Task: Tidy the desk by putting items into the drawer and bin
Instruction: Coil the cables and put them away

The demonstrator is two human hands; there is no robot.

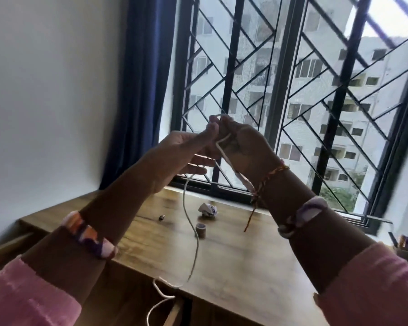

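We see a white cord [190, 222] above a brown wood-grain desk [245, 260]. Our sleeves [26, 295] are pink. The bangles [90, 236] show orange, purple and white patches, and a red-and-yellow braided thread [264, 184] circles one wrist. The curtain [139, 74] is dark blue, the wall [52, 90] white, the window grille [233, 57] black in a diagonal pattern. The crumpled paper [207, 209] is white with purple marks; the small roll [201, 230] is brown.

Head view, forward-down over desk [245, 255] (close).
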